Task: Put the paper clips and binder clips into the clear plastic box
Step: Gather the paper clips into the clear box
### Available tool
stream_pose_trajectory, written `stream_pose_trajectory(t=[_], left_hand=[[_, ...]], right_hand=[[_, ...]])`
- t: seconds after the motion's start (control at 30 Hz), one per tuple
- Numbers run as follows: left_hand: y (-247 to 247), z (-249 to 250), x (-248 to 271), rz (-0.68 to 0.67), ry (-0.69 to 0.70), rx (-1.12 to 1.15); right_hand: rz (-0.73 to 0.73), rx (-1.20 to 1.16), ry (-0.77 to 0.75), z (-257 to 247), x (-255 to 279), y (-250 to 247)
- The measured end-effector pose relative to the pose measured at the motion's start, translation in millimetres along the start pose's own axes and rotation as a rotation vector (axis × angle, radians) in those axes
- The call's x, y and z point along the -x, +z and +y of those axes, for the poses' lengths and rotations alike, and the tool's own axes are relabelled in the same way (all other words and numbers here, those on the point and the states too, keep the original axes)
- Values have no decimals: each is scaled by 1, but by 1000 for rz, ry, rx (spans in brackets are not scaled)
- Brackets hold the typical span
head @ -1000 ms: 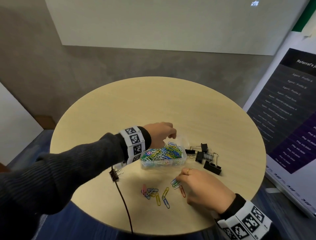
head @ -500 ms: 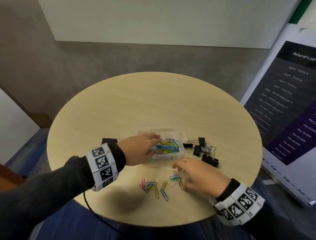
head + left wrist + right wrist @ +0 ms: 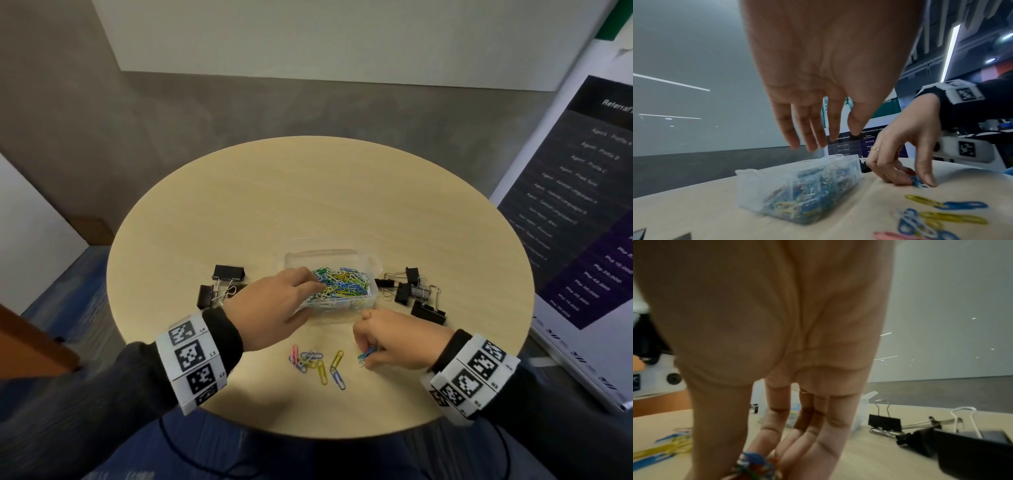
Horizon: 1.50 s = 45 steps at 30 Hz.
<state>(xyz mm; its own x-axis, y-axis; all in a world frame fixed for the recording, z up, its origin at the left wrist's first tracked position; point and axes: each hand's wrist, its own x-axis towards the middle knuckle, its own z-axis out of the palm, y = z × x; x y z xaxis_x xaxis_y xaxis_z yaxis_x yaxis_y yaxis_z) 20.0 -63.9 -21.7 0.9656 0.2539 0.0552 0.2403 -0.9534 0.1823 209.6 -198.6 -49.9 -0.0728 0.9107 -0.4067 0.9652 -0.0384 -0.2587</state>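
The clear plastic box [image 3: 371, 298] [image 3: 797, 190], full of coloured paper clips, stands near the middle of the round table [image 3: 308, 205]. My left hand [image 3: 274, 308] [image 3: 818, 138] hovers over its left end, fingers straight and holding nothing. My right hand [image 3: 371, 353] [image 3: 758, 464] pinches a small bunch of paper clips [image 3: 365, 354] [image 3: 917, 181] on the table in front of the box. Several loose paper clips [image 3: 318, 366] [image 3: 931, 216] lie to its left. Black binder clips lie in a group left of the box [image 3: 222, 286] and a group right of it [image 3: 411, 294] [image 3: 920, 430].
The table's near edge [image 3: 308, 431] runs just below the loose clips. A standing banner [image 3: 582, 222] rises close to the table's right side. A grey wall stands behind.
My left hand has drawn back from above the box's far side to its left end. My right hand has gathered paper clips off the table into a pinch. The head view has shifted.
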Motion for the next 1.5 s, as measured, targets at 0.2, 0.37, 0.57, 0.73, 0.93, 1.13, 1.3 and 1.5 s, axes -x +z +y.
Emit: stream_pose_trajectory(t=[0.2, 0.37, 0.57, 0.73, 0.93, 1.13, 1.3, 1.5], left_hand=[[5, 6, 25, -50, 69, 36], [10, -1, 30, -185, -12, 98], [19, 2, 24, -304, -24, 100], [20, 0, 17, -331, -27, 111], [17, 2, 12, -367, 14, 103], [24, 1, 12, -381, -38, 38], [23, -4, 15, -215, -96, 194], [19, 1, 25, -89, -323, 653]], right_hand=[[-35, 59, -4, 5, 9, 3], [-3, -100, 0, 17, 15, -13], [576, -432, -2, 12, 1, -51], [594, -142, -55, -10, 3, -41], [127, -110, -125, -28, -7, -2], [13, -19, -84, -32, -12, 4], [107, -93, -97, -29, -8, 5], [339, -389, -47, -25, -1, 5]])
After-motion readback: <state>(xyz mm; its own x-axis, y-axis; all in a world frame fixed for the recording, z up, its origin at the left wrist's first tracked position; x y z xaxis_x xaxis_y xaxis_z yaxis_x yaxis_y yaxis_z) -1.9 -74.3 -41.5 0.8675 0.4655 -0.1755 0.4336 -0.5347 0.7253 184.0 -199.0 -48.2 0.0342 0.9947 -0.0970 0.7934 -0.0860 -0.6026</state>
